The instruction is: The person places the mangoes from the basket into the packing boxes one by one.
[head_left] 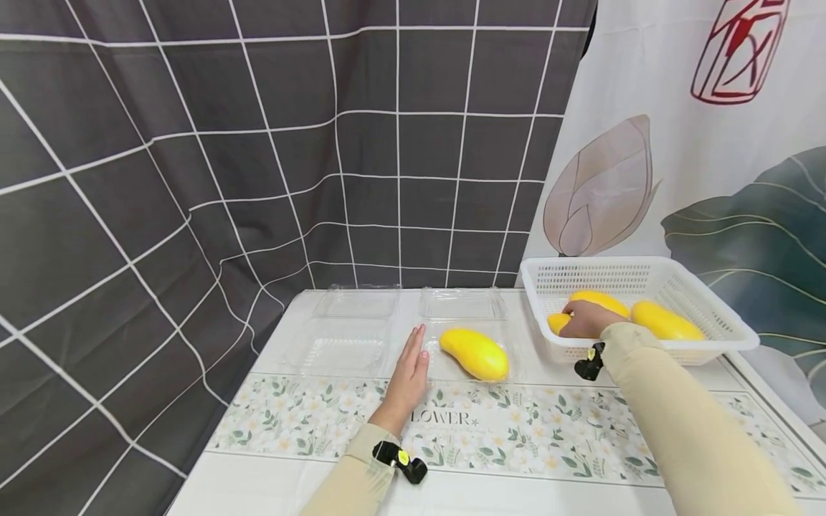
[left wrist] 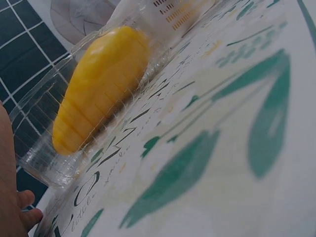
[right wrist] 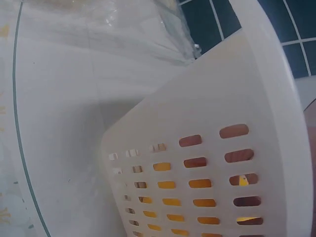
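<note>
One yellow mango [head_left: 474, 354] lies in an open clear plastic box [head_left: 439, 369] near the table's middle. My left hand [head_left: 408, 376] is held with fingers straight at the left side of that box; whether it touches the box I cannot tell. Inside the white basket [head_left: 729, 333], my right hand [head_left: 589, 319] grips a small-looking mango [head_left: 558, 324], mostly covered by the fingers. Two further mangoes lie there, one behind the hand [head_left: 600, 299] and another mango [head_left: 667, 321] to its right. The basket wall [right wrist: 207, 98] hides most of the right hand in the right wrist view.
A second open clear box [head_left: 345, 355] lies to the left, with no fruit in it. A floral printed band [head_left: 535, 430] runs across the white table. Behind stand a dark gridded curtain [head_left: 432, 143] and a white patterned curtain [head_left: 619, 72].
</note>
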A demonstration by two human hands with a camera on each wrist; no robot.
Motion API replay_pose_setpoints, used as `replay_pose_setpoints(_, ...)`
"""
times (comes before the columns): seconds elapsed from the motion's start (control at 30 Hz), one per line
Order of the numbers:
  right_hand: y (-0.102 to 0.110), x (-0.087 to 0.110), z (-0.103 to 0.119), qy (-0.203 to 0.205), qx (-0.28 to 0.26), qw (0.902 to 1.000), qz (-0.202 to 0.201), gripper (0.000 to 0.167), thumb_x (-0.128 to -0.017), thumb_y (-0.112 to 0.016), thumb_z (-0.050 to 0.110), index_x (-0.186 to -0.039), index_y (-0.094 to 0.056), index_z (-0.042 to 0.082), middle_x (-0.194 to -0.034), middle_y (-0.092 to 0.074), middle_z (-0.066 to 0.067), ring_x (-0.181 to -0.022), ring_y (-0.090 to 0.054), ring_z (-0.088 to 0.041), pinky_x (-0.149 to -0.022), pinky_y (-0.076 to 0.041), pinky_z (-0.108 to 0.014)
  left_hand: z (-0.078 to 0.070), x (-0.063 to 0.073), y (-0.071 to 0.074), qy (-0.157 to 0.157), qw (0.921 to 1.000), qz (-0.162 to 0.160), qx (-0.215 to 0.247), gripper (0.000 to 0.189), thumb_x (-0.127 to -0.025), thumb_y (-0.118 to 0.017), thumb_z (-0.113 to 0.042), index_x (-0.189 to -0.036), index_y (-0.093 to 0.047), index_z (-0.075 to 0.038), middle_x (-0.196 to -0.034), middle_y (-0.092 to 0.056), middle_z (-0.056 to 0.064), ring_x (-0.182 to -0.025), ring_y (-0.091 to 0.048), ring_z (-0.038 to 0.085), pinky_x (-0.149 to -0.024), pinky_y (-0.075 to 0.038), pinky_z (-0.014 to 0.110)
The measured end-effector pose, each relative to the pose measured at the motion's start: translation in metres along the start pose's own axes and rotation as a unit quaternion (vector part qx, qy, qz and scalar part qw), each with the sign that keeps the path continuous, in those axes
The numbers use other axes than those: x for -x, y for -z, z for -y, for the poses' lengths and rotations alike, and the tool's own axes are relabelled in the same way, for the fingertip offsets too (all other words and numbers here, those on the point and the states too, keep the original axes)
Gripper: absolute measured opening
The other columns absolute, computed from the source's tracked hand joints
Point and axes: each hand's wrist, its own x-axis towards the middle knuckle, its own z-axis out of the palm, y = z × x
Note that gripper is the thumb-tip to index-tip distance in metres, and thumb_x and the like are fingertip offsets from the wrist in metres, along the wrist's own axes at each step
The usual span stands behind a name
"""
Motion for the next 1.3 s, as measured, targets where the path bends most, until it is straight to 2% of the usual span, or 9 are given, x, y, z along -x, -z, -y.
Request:
replay_pose_setpoints(0.2, 0.007, 0.000, -0.003, 0.019, -0.028, 0.9986, -0.040, 0.079, -0.083, -0.079, 0.038, -0.141, -0.047, -0.007, -0.123, -0.060, -0.026, -0.099, -0.054, -0.037, -0.081, -0.050, -0.045, 0.001, -0.001, -0.002, -0.001, 1.0000, -0.003, -0.002, 0.054, -0.111, -0.035, -0.017, -0.163, -0.021, -0.021, -0.168, -0.018, 0.014, -0.154, -0.019, 0.032, -0.123, -0.019, 0.054)
replay_pose_setpoints(0.37, 0.011, 0.007, 0.002, 0.018, -0.057, 0.9965, -0.059, 0.085, -0.088, -0.074, 0.043, -0.148, -0.038, -0.007, -0.133, -0.052, -0.031, -0.104, -0.053, -0.040, -0.087, -0.051, -0.050, 0.001, 0.000, -0.002, 0.004, 1.0000, -0.003, -0.002, 0.054, -0.111, -0.034, -0.018, -0.163, -0.021, -0.022, -0.168, -0.018, 0.014, -0.154, -0.019, 0.030, -0.123, -0.019, 0.054)
replay_pose_setpoints(0.5, 0.015, 0.015, 0.009, 0.025, -0.092, 0.9918, -0.085, 0.086, -0.092, -0.069, 0.043, -0.151, -0.032, -0.007, -0.137, -0.048, -0.034, -0.106, -0.053, -0.042, -0.092, -0.051, -0.054, 0.001, 0.001, -0.002, 0.003, 1.0000, -0.001, -0.002, 0.053, -0.111, -0.035, -0.017, -0.163, -0.022, -0.018, -0.168, -0.018, 0.014, -0.154, -0.018, 0.030, -0.124, -0.018, 0.052)
replay_pose_setpoints(0.6, 0.018, 0.017, 0.014, 0.038, -0.114, 0.9867, -0.109, 0.086, -0.094, -0.067, 0.044, -0.152, -0.029, -0.006, -0.137, -0.047, -0.035, -0.107, -0.055, -0.042, -0.091, -0.053, -0.053, 0.001, 0.001, -0.002, -0.001, 1.0000, -0.002, -0.001, 0.053, -0.111, -0.034, -0.016, -0.163, -0.023, -0.016, -0.167, -0.019, 0.015, -0.154, -0.019, 0.033, -0.123, -0.018, 0.054)
replay_pose_setpoints(0.7, 0.021, 0.019, 0.021, 0.053, -0.122, 0.9829, -0.128, 0.087, -0.095, -0.065, 0.048, -0.153, -0.029, -0.006, -0.135, -0.049, -0.034, -0.105, -0.057, -0.041, -0.088, -0.054, -0.049, 0.002, 0.000, -0.002, -0.002, 1.0000, -0.005, -0.003, 0.053, -0.111, -0.034, -0.015, -0.163, -0.022, -0.018, -0.167, -0.019, 0.016, -0.153, -0.019, 0.035, -0.123, -0.019, 0.056)
replay_pose_setpoints(0.8, 0.024, 0.022, 0.032, 0.065, -0.122, 0.9796, -0.145, 0.086, -0.095, -0.066, 0.050, -0.152, -0.031, -0.004, -0.134, -0.051, -0.032, -0.104, -0.057, -0.040, -0.086, -0.055, -0.047, 0.001, 0.000, -0.002, -0.001, 1.0000, -0.005, -0.002, 0.054, -0.111, -0.034, -0.016, -0.163, -0.021, -0.021, -0.168, -0.019, 0.015, -0.154, -0.019, 0.033, -0.123, -0.019, 0.056)
replay_pose_setpoints(0.97, 0.026, 0.028, 0.057, 0.099, -0.124, 0.9722, -0.172, 0.079, -0.094, -0.066, 0.047, -0.149, -0.037, -0.002, -0.132, -0.054, -0.032, -0.102, -0.059, -0.039, -0.081, -0.057, -0.043, -0.001, 0.001, -0.001, -0.004, 1.0000, -0.004, -0.002, 0.053, -0.111, -0.034, -0.017, -0.163, -0.022, -0.016, -0.167, -0.019, 0.015, -0.154, -0.019, 0.032, -0.123, -0.019, 0.055)
replay_pose_setpoints(1.1, 0.022, 0.030, 0.078, 0.123, -0.118, 0.9698, -0.174, 0.077, -0.093, -0.069, 0.043, -0.149, -0.039, -0.001, -0.128, -0.057, -0.030, -0.099, -0.062, -0.038, -0.077, -0.059, -0.042, -0.001, 0.001, -0.001, -0.002, 1.0000, -0.003, 0.000, 0.053, -0.111, -0.034, -0.017, -0.163, -0.022, -0.016, -0.167, -0.019, 0.016, -0.154, -0.019, 0.033, -0.123, -0.019, 0.055)
replay_pose_setpoints(1.3, 0.010, 0.032, 0.110, 0.151, -0.098, 0.9688, -0.170, 0.074, -0.091, -0.071, 0.040, -0.148, -0.043, 0.001, -0.124, -0.061, -0.026, -0.098, -0.064, -0.036, -0.079, -0.058, -0.044, -0.002, 0.001, 0.000, 0.004, 1.0000, -0.002, -0.003, 0.053, -0.111, -0.034, -0.018, -0.163, -0.022, -0.016, -0.168, -0.018, 0.015, -0.154, -0.019, 0.032, -0.123, -0.019, 0.054)
